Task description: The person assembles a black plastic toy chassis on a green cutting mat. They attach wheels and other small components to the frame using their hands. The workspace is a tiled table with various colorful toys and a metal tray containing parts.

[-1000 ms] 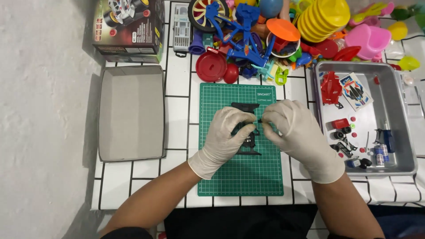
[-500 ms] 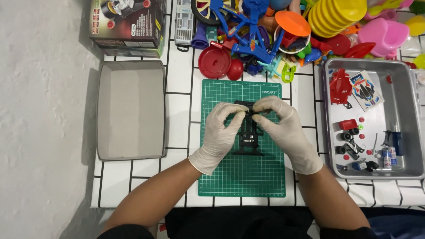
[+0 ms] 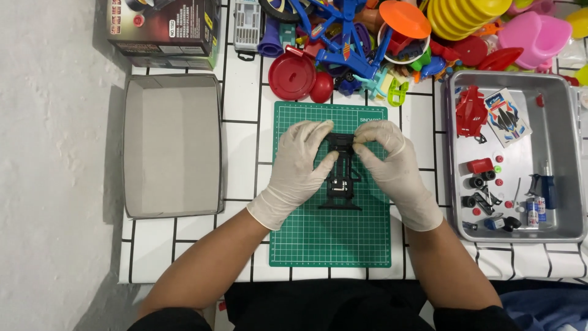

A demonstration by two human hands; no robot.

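Observation:
A black toy car chassis (image 3: 340, 178) lies lengthwise on a green cutting mat (image 3: 331, 239) in the middle of the tiled table. Both of my hands wear pale gloves. My left hand (image 3: 300, 165) holds the chassis on its left side, fingertips pinching its far end. My right hand (image 3: 389, 162) grips the right side, thumb and fingers pressed on the same far end. The near end of the chassis rests on the mat between my wrists.
An empty grey cardboard box lid (image 3: 171, 144) lies left of the mat. A metal tray (image 3: 554, 138) on the right holds a red car shell (image 3: 470, 113), a sticker sheet, wheels, small parts and a screwdriver. A heap of coloured plastic toys (image 3: 380, 37) and a toy box (image 3: 165, 27) line the far edge.
The view has shifted slightly. My hands have slid toward the far end of the chassis and now pinch it there; the chassis has stayed on the mat.

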